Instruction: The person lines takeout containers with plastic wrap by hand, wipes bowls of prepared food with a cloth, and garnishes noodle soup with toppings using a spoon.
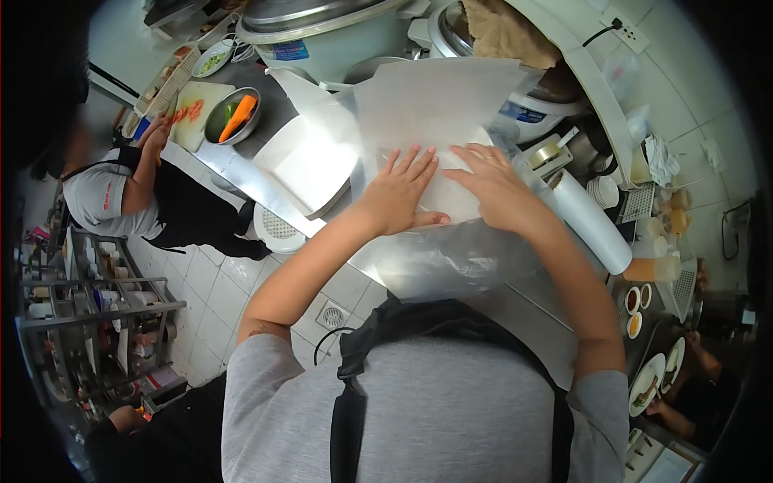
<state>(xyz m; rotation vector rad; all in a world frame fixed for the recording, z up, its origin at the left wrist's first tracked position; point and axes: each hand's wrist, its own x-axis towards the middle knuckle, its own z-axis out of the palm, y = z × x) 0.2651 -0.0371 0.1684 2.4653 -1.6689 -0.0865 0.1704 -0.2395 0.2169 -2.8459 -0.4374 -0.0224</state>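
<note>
Both hands press flat on a white sheet (pixel 435 101) on the metal counter. My left hand (pixel 403 193) lies with its fingers spread on the sheet's left part. My right hand (pixel 491 185) rests beside it, thumb apart from the fingers. Clear plastic film (pixel 459 262) lies under and around the sheet, draped toward my body. Left of the sheet is a white tray (pixel 310 165). A roll of film (pixel 592 221) lies to the right of my right hand.
Large cookers (pixel 330 40) stand behind the sheet. At the left, a co-worker (pixel 121 193) cuts red food on a board (pixel 196 117) near a metal bowl (pixel 233 117). Another person's hands are by plates (pixel 646 385) at the lower right. Shelves (pixel 105 314) stand at the lower left.
</note>
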